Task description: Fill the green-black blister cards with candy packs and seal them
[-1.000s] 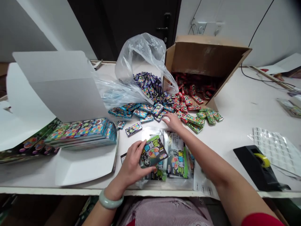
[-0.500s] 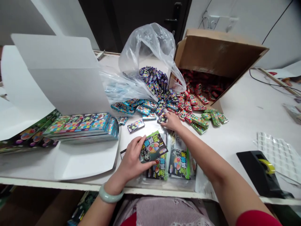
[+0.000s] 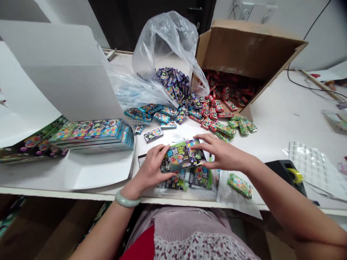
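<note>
Table (image 3: 273,119): white; all items below lie on or above it.

Carton (image 3: 249,47): back right, mouth facing the person. Red packs (image 3: 213,112) spill out of it; green packs (image 3: 244,126) lie near its front edge.

White box (image 3: 94,173): left side, lid raised, a stack of multicoloured packs (image 3: 89,131) at its rear.

Bag (image 3: 168,29): clear, between white box and carton. Purple packs (image 3: 173,83) heaped at it, blue packs (image 3: 162,117) in front.

Label sheet (image 3: 309,159): far right, next to the tape dispenser (image 3: 287,177).

Left hand (image 3: 150,168): thumb and fingers pinch the left end of a black-and-green card (image 3: 175,157).

Right hand (image 3: 219,153): narrow grip, fingers along the top edge and thumb below, on a purple pack (image 3: 197,153) at the card's right end. Card and pack tilted, above similar cards in clear plastic (image 3: 202,177).

Single green pack (image 3: 240,186): on paper, beside the right forearm.
</note>
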The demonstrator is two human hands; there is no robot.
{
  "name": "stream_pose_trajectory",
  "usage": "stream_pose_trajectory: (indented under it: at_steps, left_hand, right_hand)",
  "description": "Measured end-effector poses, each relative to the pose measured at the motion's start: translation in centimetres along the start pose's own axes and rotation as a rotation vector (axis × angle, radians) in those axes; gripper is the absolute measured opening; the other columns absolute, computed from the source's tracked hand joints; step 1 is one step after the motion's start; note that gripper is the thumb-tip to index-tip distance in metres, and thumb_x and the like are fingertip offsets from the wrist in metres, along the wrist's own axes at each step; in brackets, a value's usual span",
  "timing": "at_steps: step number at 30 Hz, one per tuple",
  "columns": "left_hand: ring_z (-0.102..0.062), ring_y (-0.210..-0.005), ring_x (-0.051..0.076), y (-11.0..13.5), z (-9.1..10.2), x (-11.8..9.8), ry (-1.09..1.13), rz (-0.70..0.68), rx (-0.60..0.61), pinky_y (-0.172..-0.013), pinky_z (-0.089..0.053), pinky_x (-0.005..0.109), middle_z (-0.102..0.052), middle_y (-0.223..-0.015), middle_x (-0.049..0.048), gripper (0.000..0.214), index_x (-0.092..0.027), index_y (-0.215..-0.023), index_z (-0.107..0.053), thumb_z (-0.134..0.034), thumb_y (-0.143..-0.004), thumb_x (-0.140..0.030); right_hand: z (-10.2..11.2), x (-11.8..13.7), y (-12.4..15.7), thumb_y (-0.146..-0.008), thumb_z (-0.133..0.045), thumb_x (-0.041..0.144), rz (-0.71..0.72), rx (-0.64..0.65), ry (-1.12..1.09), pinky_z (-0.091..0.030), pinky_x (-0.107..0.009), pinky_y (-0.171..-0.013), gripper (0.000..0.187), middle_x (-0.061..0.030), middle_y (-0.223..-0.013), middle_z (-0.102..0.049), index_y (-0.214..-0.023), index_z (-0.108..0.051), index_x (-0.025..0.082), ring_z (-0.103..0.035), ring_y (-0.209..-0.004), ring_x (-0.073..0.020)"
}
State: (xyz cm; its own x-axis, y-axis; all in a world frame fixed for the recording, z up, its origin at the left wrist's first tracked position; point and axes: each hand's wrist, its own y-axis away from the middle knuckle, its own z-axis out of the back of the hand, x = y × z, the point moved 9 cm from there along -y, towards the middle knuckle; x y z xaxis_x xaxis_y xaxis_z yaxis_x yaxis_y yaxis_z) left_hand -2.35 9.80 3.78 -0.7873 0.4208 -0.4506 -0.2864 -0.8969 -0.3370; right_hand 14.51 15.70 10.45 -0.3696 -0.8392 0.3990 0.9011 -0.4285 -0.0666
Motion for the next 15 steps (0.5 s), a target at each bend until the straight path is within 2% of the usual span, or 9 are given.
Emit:
stream_pose_trajectory:
  at_steps: [4,9,15]
  left_hand:
    - [-0.043,-0.121,0.034,0.0,-0.4,-0.8,0.028,0.005,0.047,-0.102,-0.040,0.051,-0.041,-0.130,0.0150,0.102,-0.023,-0.146,-0.021,-0.077,-0.065,-0.049]
    - [-0.043,-0.121,0.033,0.3,-0.8,-0.6,0.102,0.066,0.082,-0.103,-0.040,0.051,-0.043,-0.128,0.0134,0.100,-0.023,-0.144,-0.026,-0.080,-0.062,-0.045]
    - [-0.045,-0.120,0.031,0.8,-1.2,-0.9,0.219,0.052,0.110,-0.101,-0.042,0.048,-0.042,-0.127,0.0120,0.098,-0.024,-0.144,-0.028,-0.079,-0.063,-0.042]
  right_hand:
    - [-0.9,0.3,-0.1,-0.074,-0.071,0.025,0.016,0.076,0.090,-0.041,-0.047,-0.102,0.055,-0.0137,-0.137,-0.044,-0.126,-0.054,0.023,-0.042,-0.125,-0.0297]
    - [-1.5,0.8,-0.6,-0.074,-0.071,0.026,-0.018,0.114,0.163,-0.045,-0.046,-0.094,0.047,-0.0182,-0.127,-0.049,-0.118,-0.059,0.016,-0.044,-0.119,-0.0332]
    - [-1.2,1.5,-0.3,-0.069,-0.074,0.037,-0.032,0.165,0.038,-0.046,-0.043,-0.089,0.048,-0.0120,-0.116,-0.050,-0.110,-0.058,0.020,-0.047,-0.108,-0.0280]
